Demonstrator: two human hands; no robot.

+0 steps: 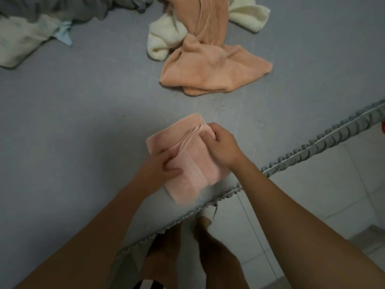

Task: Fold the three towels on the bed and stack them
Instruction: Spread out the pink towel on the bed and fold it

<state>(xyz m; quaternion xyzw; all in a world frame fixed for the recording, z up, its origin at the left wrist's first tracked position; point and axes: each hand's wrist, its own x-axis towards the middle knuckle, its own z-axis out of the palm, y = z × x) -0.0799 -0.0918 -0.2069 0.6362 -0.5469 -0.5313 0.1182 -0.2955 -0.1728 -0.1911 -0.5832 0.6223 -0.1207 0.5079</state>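
Bed (pixel 73 122): grey sheet fills most of your view; its ruffled edge runs diagonally from lower left to upper right, with pale floor tiles beyond it.
Blanket (pixel 31 38): pale, rumpled, at the far left corner, well apart from the towels.
Orange towel (pixel 208 71): unfolded heap at the top centre, a long strip of it running away from you toward the top edge.
Cream towel (pixel 164 40): crumpled, lying partly under the orange towel; it shows on both sides of the strip.
Pink towel (pixel 187 163): folded into a narrow oblong near the bed's edge, right in front of you. Its long axis slants from near right to far left, roughly across the ruffle; the near end almost reaches the edge. Stacked fold layers show along the top.
Left hand (pixel 164 165): your fingers curl onto the towel's left side, thumb lying on the top, pinching the cloth.
Right hand (pixel 220 142): your fingers are curled round the far right corner, gripping the layered folds.
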